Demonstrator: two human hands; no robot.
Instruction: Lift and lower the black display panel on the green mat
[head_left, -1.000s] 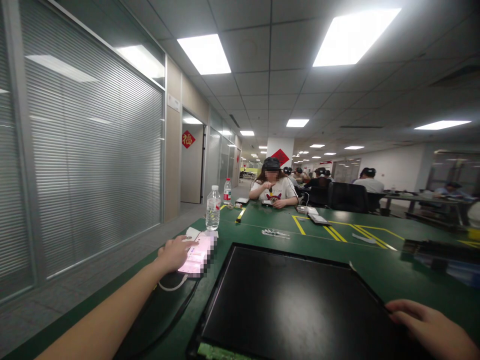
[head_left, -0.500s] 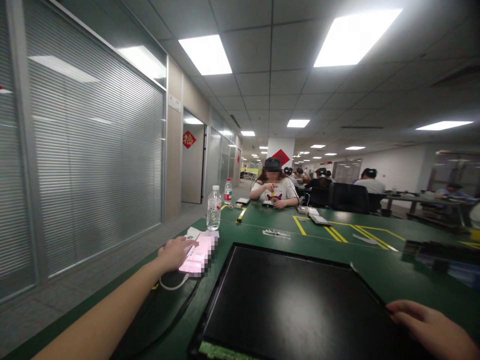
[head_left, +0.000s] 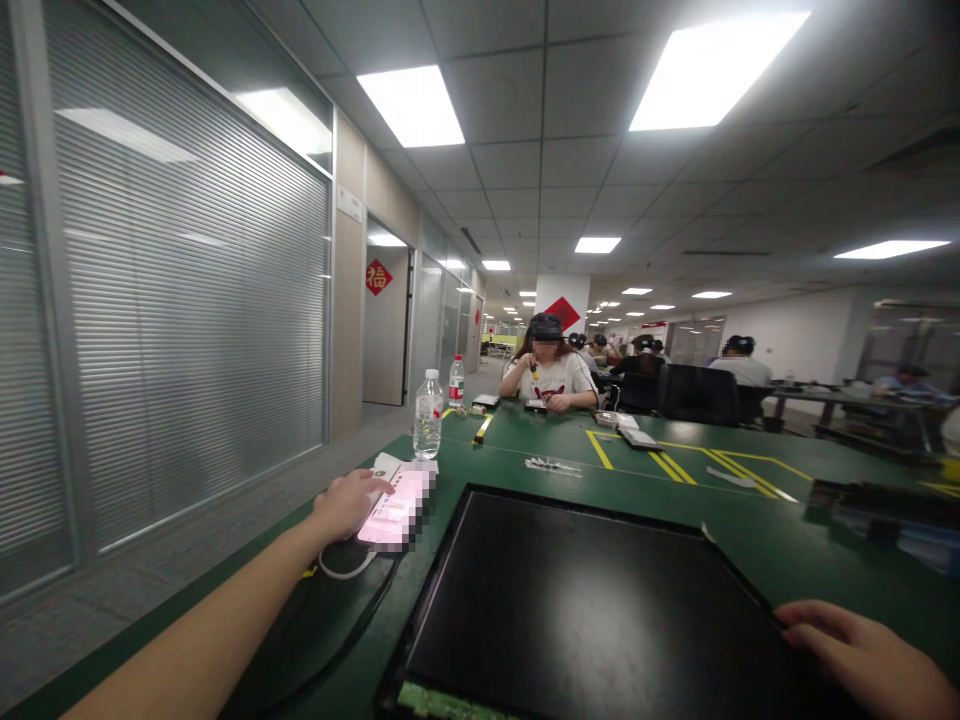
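A large black display panel [head_left: 577,570] lies flat on the green table in front of me. A strip of green circuit board [head_left: 442,702] shows along its near edge. My right hand [head_left: 855,640] grips the panel's right edge between thumb and fingers; some fingertips are hidden. At the left, my left hand [head_left: 346,508] reaches over a lit phone [head_left: 394,508] with a pinkish screen. One finger is stretched out to the screen, and nothing is held in that hand. A white cable [head_left: 349,573] runs from the phone's lower end.
Beyond the phone stand a clear water bottle [head_left: 428,415] and a red-capped bottle [head_left: 456,382]. Yellow tape marks the green table [head_left: 525,440], with small white strips [head_left: 553,467] on it. Across sits a person [head_left: 555,375] holding a yellow-and-black tool. Dark parts [head_left: 877,510] lie at the right.
My left finger has shifted slightly on the phone screen, where the display looks different. The person across has raised the tool towards the head. My right hand and the panel stay put.
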